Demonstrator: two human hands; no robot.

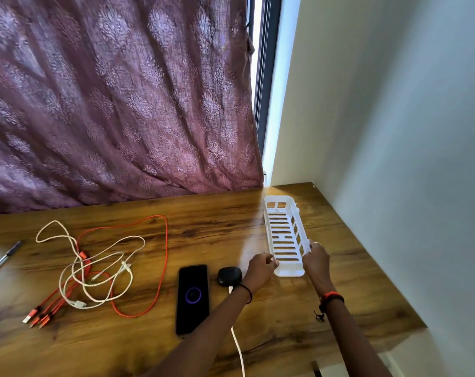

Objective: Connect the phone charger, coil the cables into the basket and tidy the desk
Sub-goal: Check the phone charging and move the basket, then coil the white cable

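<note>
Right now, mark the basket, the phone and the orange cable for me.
basket (278, 198): head view, on the rim at its far end.
phone (193, 297): head view, on the middle of the lit screen.
orange cable (166, 248): head view, on the right-hand run of its big loop.

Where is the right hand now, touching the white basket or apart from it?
Touching. The head view shows the right hand gripping the white basket at its right wall.
</note>
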